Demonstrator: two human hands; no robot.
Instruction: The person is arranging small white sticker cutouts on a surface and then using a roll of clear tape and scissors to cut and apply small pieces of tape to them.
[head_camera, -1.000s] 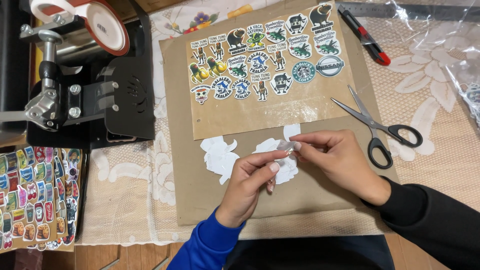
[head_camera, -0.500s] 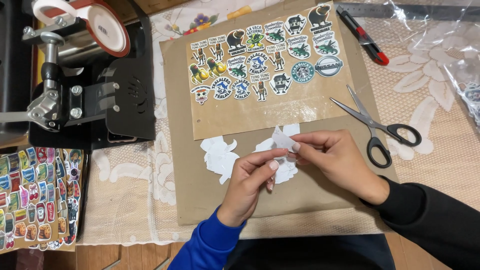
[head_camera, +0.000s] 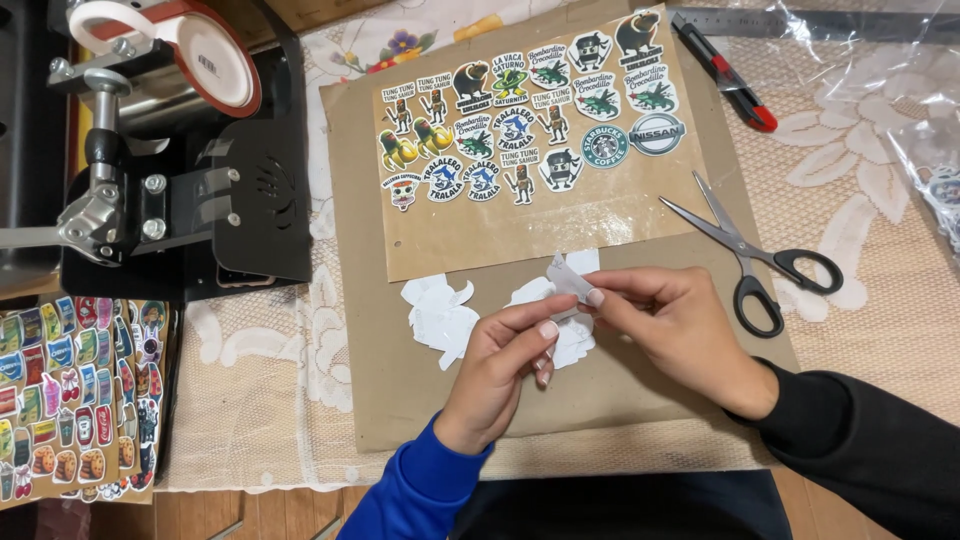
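Note:
My left hand and my right hand meet over a brown cardboard sheet, both pinching a small white sticker piece by their fingertips. One corner of the piece sticks up above my right fingers. White backing scraps lie on the cardboard just under and left of my hands. Beyond them a brown paper sheet carries several rows of colourful cut-out stickers.
Black-handled scissors lie open to the right of my hands. A red and black utility knife and a metal ruler sit at the far right. A black heat press stands at left, a sticker sheet below it.
The sticker piece has been lifted and turned a little between my fingers, so its corner now stands higher. Both hands stay in the same place.

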